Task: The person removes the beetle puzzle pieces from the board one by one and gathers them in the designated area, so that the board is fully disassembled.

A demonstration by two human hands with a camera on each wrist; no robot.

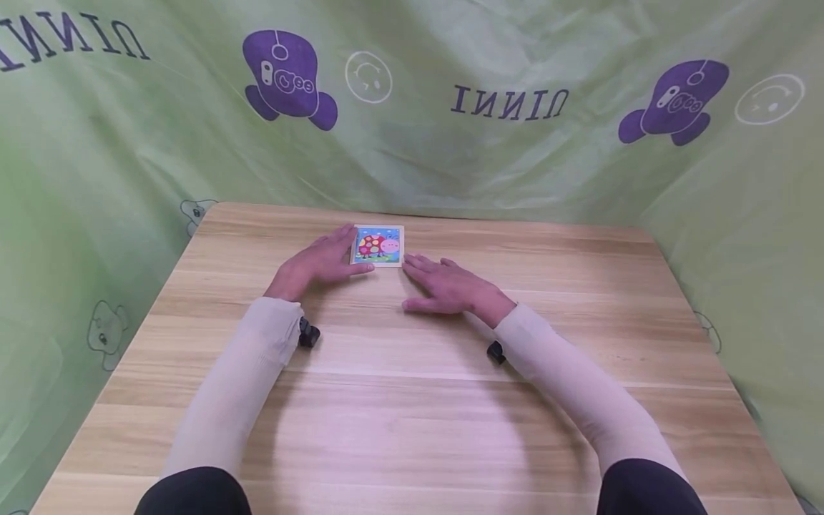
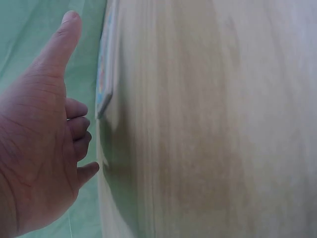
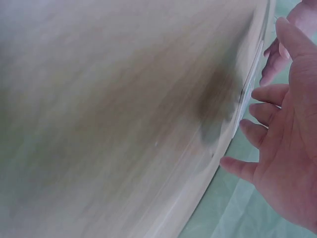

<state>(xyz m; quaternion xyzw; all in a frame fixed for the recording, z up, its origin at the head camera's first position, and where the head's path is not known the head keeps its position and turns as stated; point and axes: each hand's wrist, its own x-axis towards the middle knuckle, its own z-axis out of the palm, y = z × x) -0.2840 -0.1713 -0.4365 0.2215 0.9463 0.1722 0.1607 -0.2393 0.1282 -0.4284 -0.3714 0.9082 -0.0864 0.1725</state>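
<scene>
A square picture board [image 1: 378, 245] with a pale rim lies flat near the table's far edge, printed with a pink pig-like figure and a red spotted body. My left hand [image 1: 328, 257] is at its left side, fingers extended and thumb near the front edge. In the left wrist view, the board [image 2: 105, 64] appears edge-on beyond that hand [image 2: 39, 134], whose thumb stands apart. By the board's front right corner is my right hand [image 1: 447, 286], palm down with fingers spread. The right wrist view has its fingers loosely extended [image 3: 265, 114]; whether they touch the board is unclear.
The wood-grain table [image 1: 399, 429] spreads out in front of both forearms. A green curtain [image 1: 412, 157] with purple prints hangs behind and along both sides. Small black devices [image 1: 309, 333] sit at the wrists.
</scene>
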